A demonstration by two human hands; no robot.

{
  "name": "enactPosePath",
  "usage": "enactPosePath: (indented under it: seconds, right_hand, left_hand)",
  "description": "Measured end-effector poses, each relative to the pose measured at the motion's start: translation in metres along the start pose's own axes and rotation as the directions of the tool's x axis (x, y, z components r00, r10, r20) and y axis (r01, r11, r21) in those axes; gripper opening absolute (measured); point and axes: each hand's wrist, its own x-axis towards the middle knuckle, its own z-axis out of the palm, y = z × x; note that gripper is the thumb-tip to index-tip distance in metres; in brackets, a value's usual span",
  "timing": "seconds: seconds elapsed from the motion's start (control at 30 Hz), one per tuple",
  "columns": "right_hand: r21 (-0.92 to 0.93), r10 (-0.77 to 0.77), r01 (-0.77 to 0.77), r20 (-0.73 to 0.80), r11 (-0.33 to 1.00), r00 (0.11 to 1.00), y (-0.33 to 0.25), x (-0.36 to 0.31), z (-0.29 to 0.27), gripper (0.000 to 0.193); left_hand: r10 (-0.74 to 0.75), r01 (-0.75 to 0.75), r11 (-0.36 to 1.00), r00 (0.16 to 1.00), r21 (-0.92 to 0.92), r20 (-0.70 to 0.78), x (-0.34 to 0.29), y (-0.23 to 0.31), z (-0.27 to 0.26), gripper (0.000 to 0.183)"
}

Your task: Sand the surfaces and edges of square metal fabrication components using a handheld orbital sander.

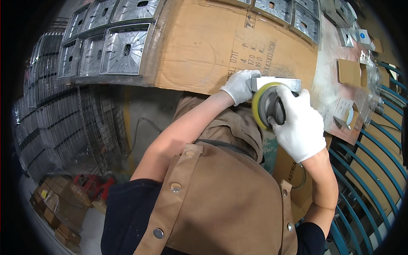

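My left hand (240, 86), in a white glove, grips the left end of a silver metal part (290, 82) at the near edge of the cardboard-covered table. Only one bright, flat side of that part shows. In my right hand (301, 124), also gloved, is a round sander with a dark body and a yellow-green rimmed pad (256, 107). The fingers wrap over the sander's top, and the pad is tilted up on its edge against the near side of the metal part. Whether the pad touches the metal cannot be made out.
Square silver metal trays (127, 50) stand in rows at the table's far left, with more trays (307, 22) at the far right. Brown cardboard (195, 46) covers the tabletop. Small open boxes (351, 73) lie at right, beside blue curved bars (374, 159). Stacked racks (80, 127) fill the left.
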Motion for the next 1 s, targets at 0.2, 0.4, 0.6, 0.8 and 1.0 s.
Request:
enactPosePath:
  seconds: [0.2,0.4,0.6,0.8,1.0]
  right_hand:
    - [-0.007,-0.037,0.037,-0.045,0.999,0.998,0.002,0.009,-0.002,0.063]
    - [0.015,-0.049,0.05,-0.059,0.999,0.997,-0.002,0.007,-0.001,0.062]
    - [0.002,-0.048,0.048,-0.027,0.999,0.998,-0.001,0.009,-0.002,0.06]
    - [-0.033,0.015,-0.014,0.03,0.999,0.999,-0.003,0.013,-0.005,0.061]
    - [-0.004,-0.045,0.045,-0.045,0.999,0.998,0.0,0.011,-0.001,0.06]
  left_hand:
    - [-0.094,0.095,0.996,0.987,0.0,0.132,0.005,0.005,-0.006,0.019]
    - [-0.071,0.072,0.997,0.992,-0.006,0.105,0.006,0.001,-0.004,0.022]
    - [-0.094,0.102,0.99,0.991,-0.094,0.09,0.004,0.007,-0.006,0.02]
    - [-0.049,0.052,0.998,0.994,-0.028,0.097,0.003,0.004,-0.004,0.02]
    - [-0.051,0.058,0.994,0.996,-0.095,0.072,0.005,0.003,-0.004,0.017]
